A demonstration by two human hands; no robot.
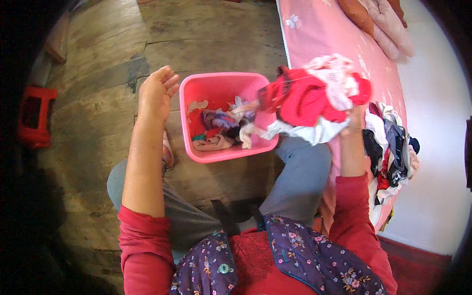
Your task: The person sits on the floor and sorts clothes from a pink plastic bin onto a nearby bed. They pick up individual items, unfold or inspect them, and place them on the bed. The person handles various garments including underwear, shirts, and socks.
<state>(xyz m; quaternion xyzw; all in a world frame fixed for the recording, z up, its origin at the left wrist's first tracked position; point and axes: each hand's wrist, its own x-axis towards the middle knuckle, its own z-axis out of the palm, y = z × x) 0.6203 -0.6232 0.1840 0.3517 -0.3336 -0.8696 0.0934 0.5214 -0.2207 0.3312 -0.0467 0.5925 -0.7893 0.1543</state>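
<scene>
My right hand (352, 123) grips a bundle of clothes (306, 96) in red, white and pale pink. The bundle hangs over the right rim of a pink plastic basin (228, 156) and partly blurs. A pale end of cloth (246, 136) trails down into the basin. Crumpled garments (217, 120) in purple, red, beige and green lie at the bottom. To the left of the basin, my left hand (158, 88) is raised with its fingers loosely bent and holds nothing.
A heap of mixed clothes (389, 151) rests on the bed's pink sheet (317, 33) at the right. Folded bedding (383, 25) lies farther up. A red plastic stool (37, 118) stands on the worn floor (99, 110) at the far left. My knees flank the basin's near side.
</scene>
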